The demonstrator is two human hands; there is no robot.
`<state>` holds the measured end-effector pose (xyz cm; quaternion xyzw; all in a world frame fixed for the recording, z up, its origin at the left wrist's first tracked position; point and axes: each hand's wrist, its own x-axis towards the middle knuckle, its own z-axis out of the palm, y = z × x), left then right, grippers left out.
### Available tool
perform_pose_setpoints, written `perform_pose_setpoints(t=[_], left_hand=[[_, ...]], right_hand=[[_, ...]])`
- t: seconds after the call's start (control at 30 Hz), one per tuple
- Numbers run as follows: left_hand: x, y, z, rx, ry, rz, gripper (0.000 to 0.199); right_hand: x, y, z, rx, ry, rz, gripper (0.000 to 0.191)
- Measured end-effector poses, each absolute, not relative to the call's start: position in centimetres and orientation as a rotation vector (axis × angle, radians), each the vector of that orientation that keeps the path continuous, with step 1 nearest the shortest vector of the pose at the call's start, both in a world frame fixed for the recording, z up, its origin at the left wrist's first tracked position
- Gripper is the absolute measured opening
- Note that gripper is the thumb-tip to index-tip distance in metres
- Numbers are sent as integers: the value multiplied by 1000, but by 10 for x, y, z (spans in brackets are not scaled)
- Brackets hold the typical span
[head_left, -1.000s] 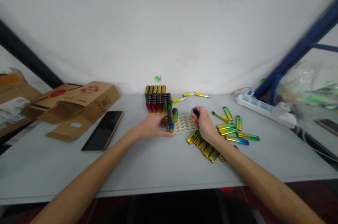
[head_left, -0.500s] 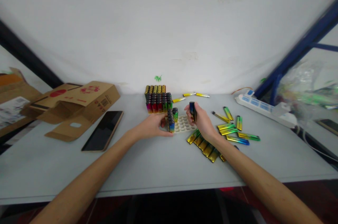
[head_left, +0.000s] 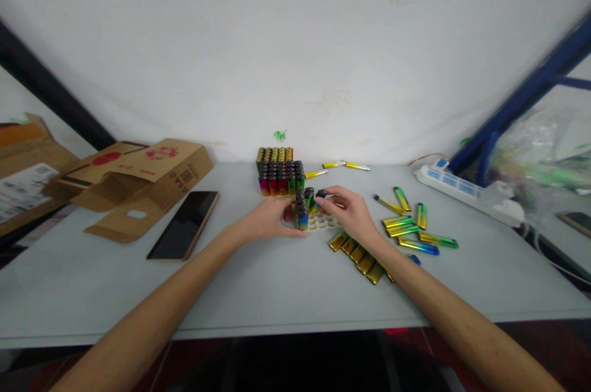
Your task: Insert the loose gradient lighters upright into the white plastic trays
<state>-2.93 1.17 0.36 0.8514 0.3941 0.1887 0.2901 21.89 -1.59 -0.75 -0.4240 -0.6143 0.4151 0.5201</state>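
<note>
A pale tray with rows of holes [head_left: 318, 223] lies on the table, with several lighters [head_left: 302, 210] standing upright at its left end. Around that end curl the fingers and thumb of my left hand [head_left: 270, 218], gripping the tray beside the lighters; its far fingertips are hidden. My right hand [head_left: 348, 210] pinches a dark-topped lighter [head_left: 321, 194] upright over the tray, close to the standing ones. Whether its base sits in a hole I cannot tell. Below my right wrist several gold lighters [head_left: 364, 261] lie side by side, partly covered by the forearm.
Behind the tray stands a block of lighters [head_left: 281, 180] in packed rows. Loose lighters [head_left: 401, 227] lie to the right, before a white power strip [head_left: 468, 194]. A phone [head_left: 183, 226] and an open cardboard box [head_left: 152, 176] occupy the left.
My right hand has moved left and down with the lighter, from above the tray's right part to beside the standing lighters. My left hand keeps its hold; the view has shifted slightly.
</note>
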Motion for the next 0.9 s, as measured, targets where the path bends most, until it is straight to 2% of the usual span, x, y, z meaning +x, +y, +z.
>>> perform_pose_setpoints(t=[0.37,0.67,0.9], left_hand=[[-29,11,6,2284,1032,481,57],[-30,13,0,2298,1013,499,55],[-28,10,3,2278,1061,478,52]], right_hand=[[232,-15,6,-1006,-1996,601,30],[224,-11,5,-1096,-2062,622,18],[220,-13,7,-1160,-2018,714,28]])
